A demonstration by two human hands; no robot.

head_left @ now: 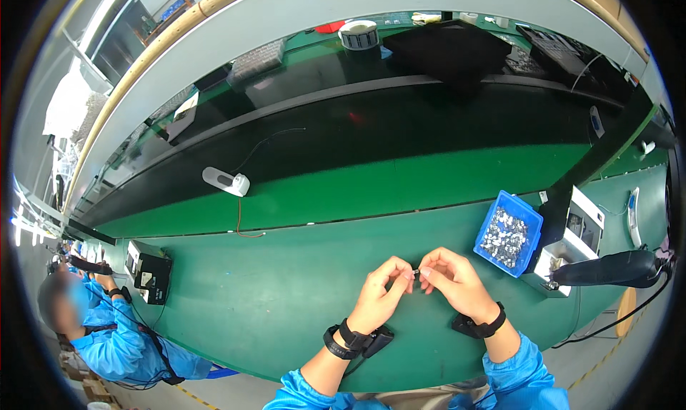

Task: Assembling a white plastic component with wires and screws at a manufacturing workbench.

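Note:
Above the green bench top, my left hand (380,293) and my right hand (459,283) meet fingertip to fingertip. Between them is a tiny dark and silvery part (416,272), too small to name. Thumb and forefinger of my left hand are pinched on one side of it. The fingers of my right hand are closed at its other side. To the right of my right hand, a blue plastic bin (527,265) holds many small silver and black metal pieces (504,236).
A metal and black machine (564,256) stands right of the bin, with a dark electric screwdriver-like tool (607,268) beside it. At the far left a co-worker (118,331) in blue sits by a similar box (148,273). A white device (227,181) is on the green back panel.

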